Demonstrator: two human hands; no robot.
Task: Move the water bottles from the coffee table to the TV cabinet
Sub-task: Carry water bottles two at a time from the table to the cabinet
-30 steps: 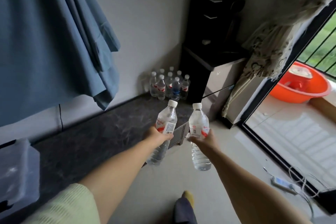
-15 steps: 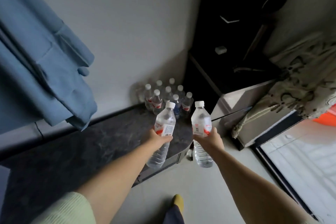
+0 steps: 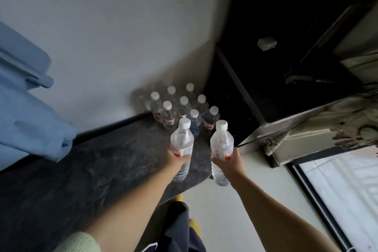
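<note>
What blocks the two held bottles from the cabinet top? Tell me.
Nothing visible. The left hand and right hand hold bottles above bare dark cabinet top; the standing bottle cluster sits further back, by the wall.

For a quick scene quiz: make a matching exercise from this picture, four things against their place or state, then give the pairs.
Things:
1. bottle in the left hand
2. bottle in the right hand
3. blue-label bottle
4. blue cloth

Places or states:
A. hangs against the wall on the left
B. held above the dark cabinet top
C. held past the cabinet's edge, its base over the pale floor
D. stands in the group near the wall corner

Pairs: 1-B, 2-C, 3-D, 4-A
</note>
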